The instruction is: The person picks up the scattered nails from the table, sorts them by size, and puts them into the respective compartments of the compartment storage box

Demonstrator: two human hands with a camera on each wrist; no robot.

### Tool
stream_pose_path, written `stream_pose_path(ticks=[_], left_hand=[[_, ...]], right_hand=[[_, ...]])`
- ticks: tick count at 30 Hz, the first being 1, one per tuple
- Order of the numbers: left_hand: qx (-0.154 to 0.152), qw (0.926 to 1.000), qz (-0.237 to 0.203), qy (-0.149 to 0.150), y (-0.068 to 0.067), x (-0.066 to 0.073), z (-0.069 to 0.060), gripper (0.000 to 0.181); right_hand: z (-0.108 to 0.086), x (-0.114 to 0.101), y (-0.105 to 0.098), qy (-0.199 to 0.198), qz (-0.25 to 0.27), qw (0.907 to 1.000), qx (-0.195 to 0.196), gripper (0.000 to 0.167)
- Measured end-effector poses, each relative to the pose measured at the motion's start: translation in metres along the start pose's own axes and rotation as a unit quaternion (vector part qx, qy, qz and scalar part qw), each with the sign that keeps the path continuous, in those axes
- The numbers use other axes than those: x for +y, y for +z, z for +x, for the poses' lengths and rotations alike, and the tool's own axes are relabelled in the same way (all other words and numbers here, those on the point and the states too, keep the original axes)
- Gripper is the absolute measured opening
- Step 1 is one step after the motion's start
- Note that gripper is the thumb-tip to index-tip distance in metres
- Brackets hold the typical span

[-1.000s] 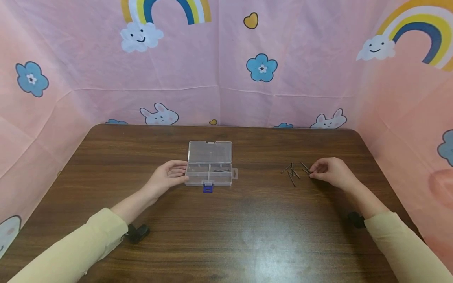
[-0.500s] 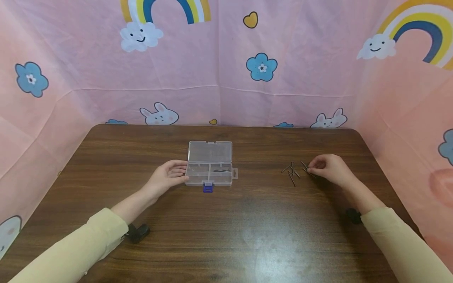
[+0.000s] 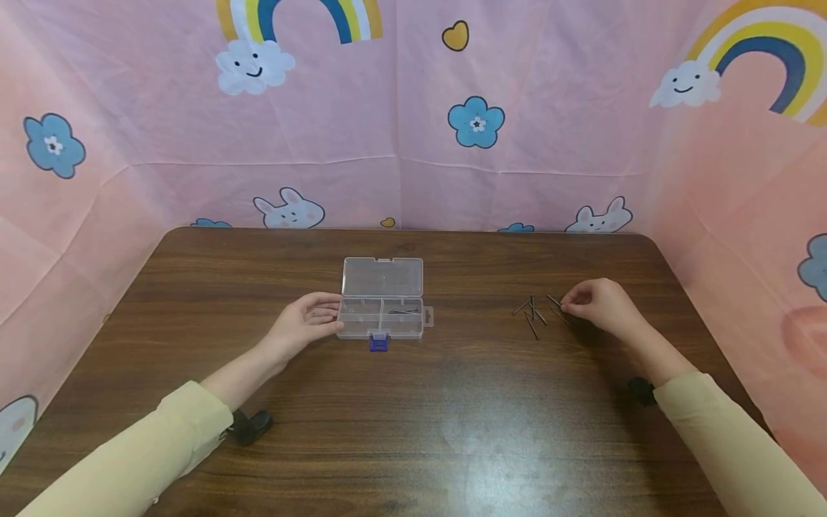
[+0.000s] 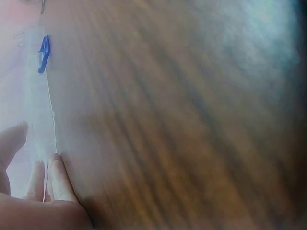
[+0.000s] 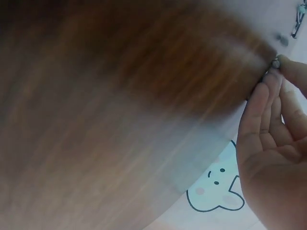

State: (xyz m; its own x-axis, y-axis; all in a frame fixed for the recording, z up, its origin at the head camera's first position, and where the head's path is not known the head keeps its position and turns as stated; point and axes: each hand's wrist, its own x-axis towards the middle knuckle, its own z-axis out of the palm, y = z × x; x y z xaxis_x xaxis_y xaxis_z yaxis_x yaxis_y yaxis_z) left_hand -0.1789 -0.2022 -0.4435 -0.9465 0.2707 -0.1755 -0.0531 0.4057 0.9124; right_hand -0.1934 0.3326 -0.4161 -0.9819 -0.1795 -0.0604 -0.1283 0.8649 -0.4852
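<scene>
A clear plastic compartment box [image 3: 362, 327] stands with its lid raised at the middle of the table. My left hand [image 3: 304, 319] holds the box's left end, thumb towards the front corner and fingers along the side. Thin dark nails [image 3: 403, 311] lie in its back right compartment. To the right, my right hand [image 3: 601, 305] pinches a nail between thumb and fingertips; its round head [image 5: 276, 63] shows in the right wrist view. Several loose nails [image 3: 533, 314] lie on the table just left of that hand.
A blue latch [image 3: 378, 343] hangs at the box's front, and a hanging tab [image 3: 428, 316] juts from its right end. The brown wooden table [image 3: 452, 431] is bounded by a pink patterned cloth [image 3: 362, 129] at the back and sides.
My right hand has shifted slightly left and away from me, with its fingertips now at another of the nails. The left hand and the box stay in place.
</scene>
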Motion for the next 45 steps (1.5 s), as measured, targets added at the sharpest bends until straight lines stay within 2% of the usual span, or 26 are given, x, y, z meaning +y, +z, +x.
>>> stream_pose_path(ticks=[9,19,27,39,45], left_hand=[[-0.003,1.0000,-0.002,-0.003,0.000,0.002,0.000,0.060],[0.002,1.0000,0.002,-0.002,-0.001,0.000,0.001,0.060],[0.000,1.0000,0.005,0.002,-0.001,0.003,0.000,0.060],[-0.002,1.0000,-0.010,0.000,0.000,0.000,-0.001,0.060],[-0.002,1.0000,-0.003,0.000,-0.001,0.001,0.000,0.059]], right_hand=[[0.000,-0.001,-0.004,-0.009,-0.008,0.9999,0.010,0.007],[0.005,-0.009,-0.014,-0.011,0.022,0.9987,0.046,0.008],[0.017,-0.032,-0.016,-0.019,0.052,0.9965,0.063,0.010],[0.040,-0.075,0.007,-0.049,0.108,0.9923,0.037,0.009],[0.048,-0.098,0.019,-0.062,0.139,0.9881,0.020,0.008]])
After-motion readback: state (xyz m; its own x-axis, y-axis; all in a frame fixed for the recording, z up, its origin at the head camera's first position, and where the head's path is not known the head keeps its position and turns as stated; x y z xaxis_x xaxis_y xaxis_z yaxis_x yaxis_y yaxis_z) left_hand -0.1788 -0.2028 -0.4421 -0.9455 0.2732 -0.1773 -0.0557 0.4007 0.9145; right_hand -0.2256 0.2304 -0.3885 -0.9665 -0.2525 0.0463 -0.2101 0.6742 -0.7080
